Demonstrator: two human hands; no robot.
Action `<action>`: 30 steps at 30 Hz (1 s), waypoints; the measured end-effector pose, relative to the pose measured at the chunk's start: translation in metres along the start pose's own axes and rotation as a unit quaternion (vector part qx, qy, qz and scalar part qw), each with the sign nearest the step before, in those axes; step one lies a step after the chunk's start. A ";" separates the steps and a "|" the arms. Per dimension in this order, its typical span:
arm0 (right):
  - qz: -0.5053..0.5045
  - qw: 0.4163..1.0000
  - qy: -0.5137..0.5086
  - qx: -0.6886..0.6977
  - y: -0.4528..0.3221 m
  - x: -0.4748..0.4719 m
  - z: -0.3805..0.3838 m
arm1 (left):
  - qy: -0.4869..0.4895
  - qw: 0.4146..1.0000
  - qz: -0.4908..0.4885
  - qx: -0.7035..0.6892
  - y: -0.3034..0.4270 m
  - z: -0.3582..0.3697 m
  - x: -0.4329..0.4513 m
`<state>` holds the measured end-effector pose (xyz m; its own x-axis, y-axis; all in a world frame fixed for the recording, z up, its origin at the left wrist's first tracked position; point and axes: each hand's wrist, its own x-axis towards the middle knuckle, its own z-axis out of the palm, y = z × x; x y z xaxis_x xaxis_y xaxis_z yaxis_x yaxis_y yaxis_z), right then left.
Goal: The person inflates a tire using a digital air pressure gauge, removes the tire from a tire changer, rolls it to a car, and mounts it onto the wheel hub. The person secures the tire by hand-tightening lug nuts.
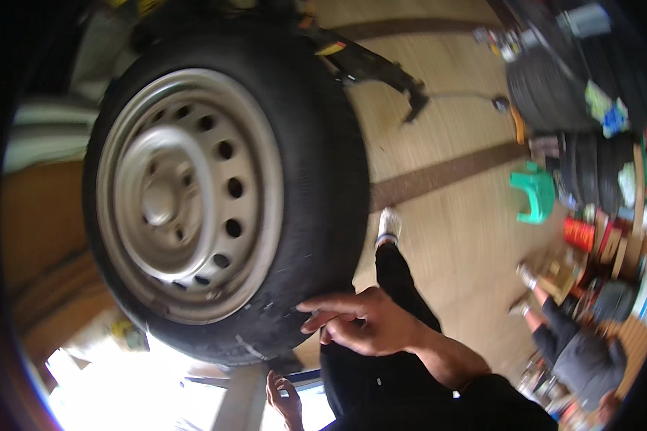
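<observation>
A black tyre on a silver steel wheel rim fills the left half of the head view, its rim face towards the left. My right hand is at the tyre's lower right, fingers apart and partly bent, fingertips by the sidewall; whether they touch it is unclear. Nothing shows in that hand. Below the tyre, my left hand has loosely curled, parted fingers and no visible object. Pale scuffs or bits mark the rubber near my right fingertips. The wheel and its surroundings are blurred.
A black metal arm projects beyond the tyre. Stacked tyres, a green plastic stool and boxes line the right side. Another person is at the lower right. My shoe rests on the floor beside the wheel.
</observation>
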<state>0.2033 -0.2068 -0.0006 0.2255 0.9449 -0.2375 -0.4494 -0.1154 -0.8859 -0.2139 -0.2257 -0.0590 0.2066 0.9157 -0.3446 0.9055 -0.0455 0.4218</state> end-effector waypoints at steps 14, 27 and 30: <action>-0.210 0.923 0.052 -0.320 0.057 -0.027 -0.061 | 0.188 0.892 0.306 0.276 0.269 -0.020 0.138; -0.220 0.787 0.276 -0.506 0.240 0.119 -0.251 | 0.310 0.768 0.384 0.408 0.284 -0.004 0.125; -0.236 0.761 0.226 -0.560 0.244 0.161 -0.277 | 0.310 0.776 0.377 0.400 0.285 -0.002 0.126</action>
<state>0.3692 -0.1677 -0.3648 0.5206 0.7896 0.3247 0.7367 -0.2233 -0.6383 0.0690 -0.1222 0.0197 0.7959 0.5133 0.3209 0.6053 -0.6680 -0.4329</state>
